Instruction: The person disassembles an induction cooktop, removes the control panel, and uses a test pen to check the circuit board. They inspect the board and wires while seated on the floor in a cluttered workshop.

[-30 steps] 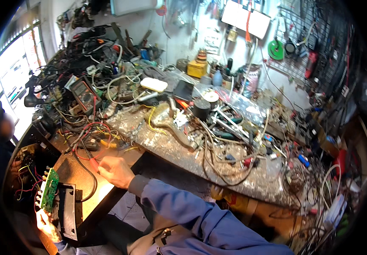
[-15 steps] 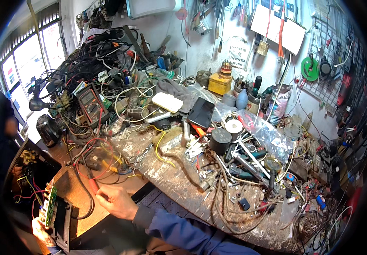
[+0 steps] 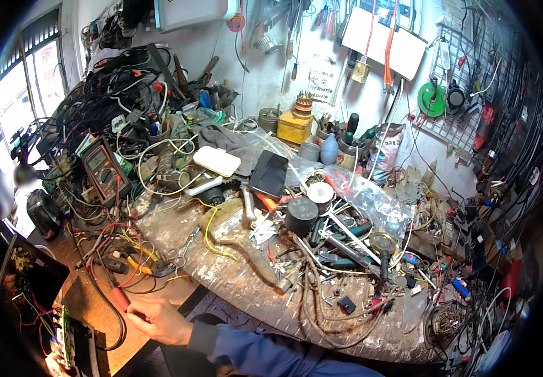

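Less of the left hand is showing now, at the lower edge, and the green circuit board with pale components is presenting its narrow edge, whereas a second ago it was facing the camera broadly. The right hand is keeping its fingers pinched on one red cylindrical tool handle over the brown wooden surface. The left hand is resting by the board's lower end; its grip I cannot tell. That single board is standing beside one black plastic frame. One dark handheld multimeter is leaning behind, among tangled cables.
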